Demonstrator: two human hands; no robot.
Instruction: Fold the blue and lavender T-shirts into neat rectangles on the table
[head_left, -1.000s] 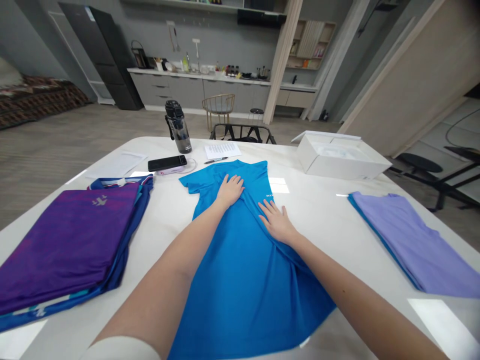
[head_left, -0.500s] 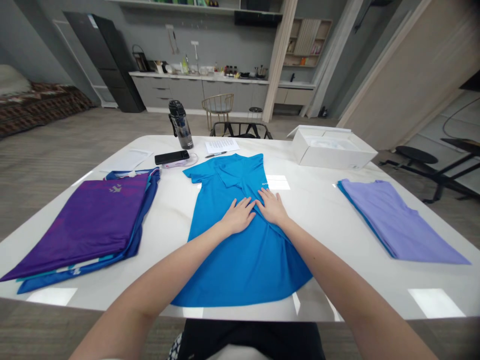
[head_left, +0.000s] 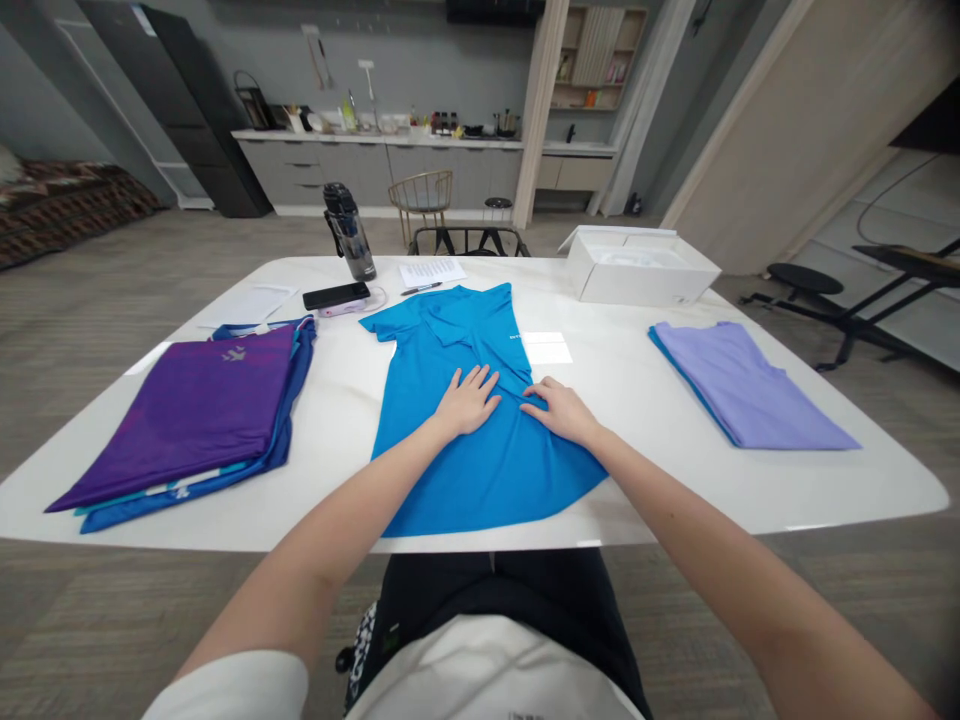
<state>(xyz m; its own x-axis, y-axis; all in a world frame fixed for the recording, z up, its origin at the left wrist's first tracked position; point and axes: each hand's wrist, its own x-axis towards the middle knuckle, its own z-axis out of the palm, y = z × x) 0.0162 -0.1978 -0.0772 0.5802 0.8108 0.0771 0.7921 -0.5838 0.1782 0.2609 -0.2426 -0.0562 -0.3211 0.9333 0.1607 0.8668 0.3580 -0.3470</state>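
Note:
A blue T-shirt (head_left: 465,480) lies on the white table in front of me, its collar end away from me. Its left sleeve sticks out to the side, while no sleeve shows spread on the right, where the edge runs nearly straight. Creases cross the middle of the shirt. My left hand (head_left: 466,402) rests flat on the fabric with fingers spread. By the shirt's right edge, my right hand (head_left: 562,410) touches the cloth with slightly bent fingers, thumb and forefinger apart.
A stack of folded shirts, purple on top (head_left: 202,415), lies at left. Folded lavender and blue shirts (head_left: 750,390) lie at right. Toward the back of the table (head_left: 337,400) are a water bottle (head_left: 351,235), a phone (head_left: 335,296), a pen (head_left: 421,289), papers (head_left: 433,271) and a white box (head_left: 641,272).
My right hand has moved outward from the shirt's middle to its right edge, away from my left hand. My left hand stays on the fabric. The camera view has shifted.

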